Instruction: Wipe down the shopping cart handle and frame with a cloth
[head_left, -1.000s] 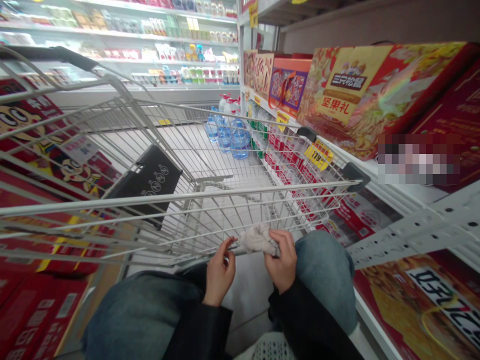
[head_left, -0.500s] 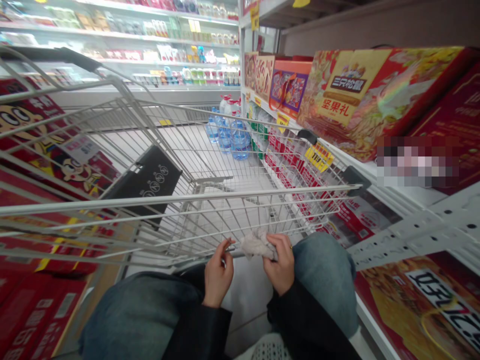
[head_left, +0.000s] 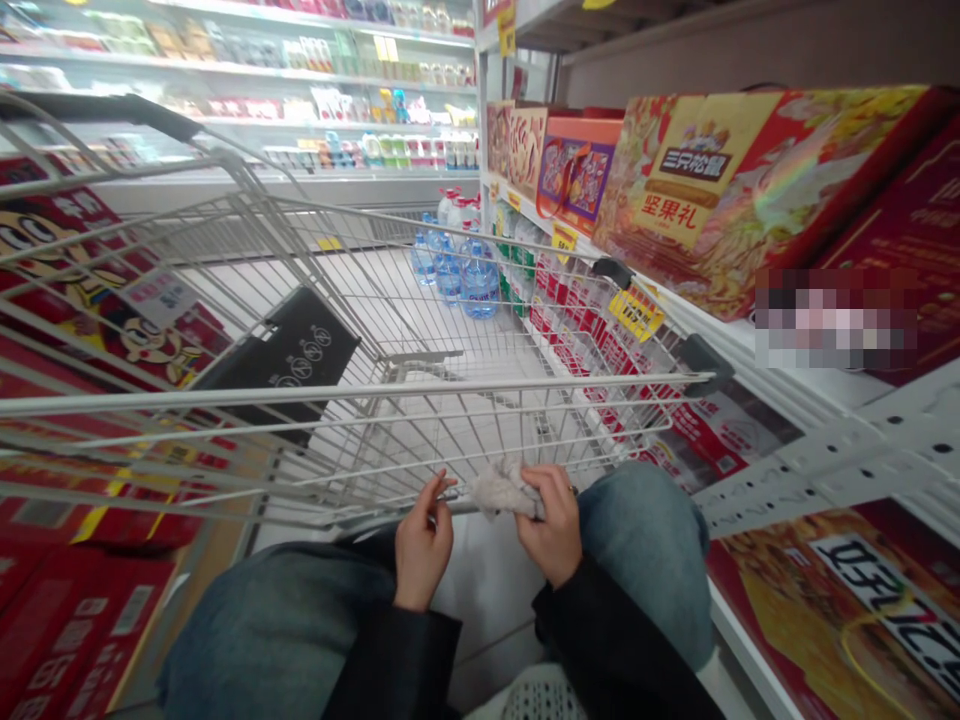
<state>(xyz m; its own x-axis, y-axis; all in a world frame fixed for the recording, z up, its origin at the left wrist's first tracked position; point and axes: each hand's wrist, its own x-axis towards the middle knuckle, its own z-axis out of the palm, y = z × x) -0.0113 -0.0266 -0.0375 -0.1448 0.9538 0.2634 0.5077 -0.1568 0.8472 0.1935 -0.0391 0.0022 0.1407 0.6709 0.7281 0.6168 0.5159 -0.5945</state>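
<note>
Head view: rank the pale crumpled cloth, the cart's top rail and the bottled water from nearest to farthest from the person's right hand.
From the right hand:
1. Pale crumpled cloth: in its grip, at the hand's left side.
2. Shopping cart's top rail: just ahead of the hands.
3. Bottled water: far ahead, seen through the cart's wires.

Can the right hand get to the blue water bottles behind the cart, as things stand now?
Probably not. The right hand holds a pale cloth at the near end of the wire cart; the bottles stand beyond its far end, with the whole basket between.
</note>
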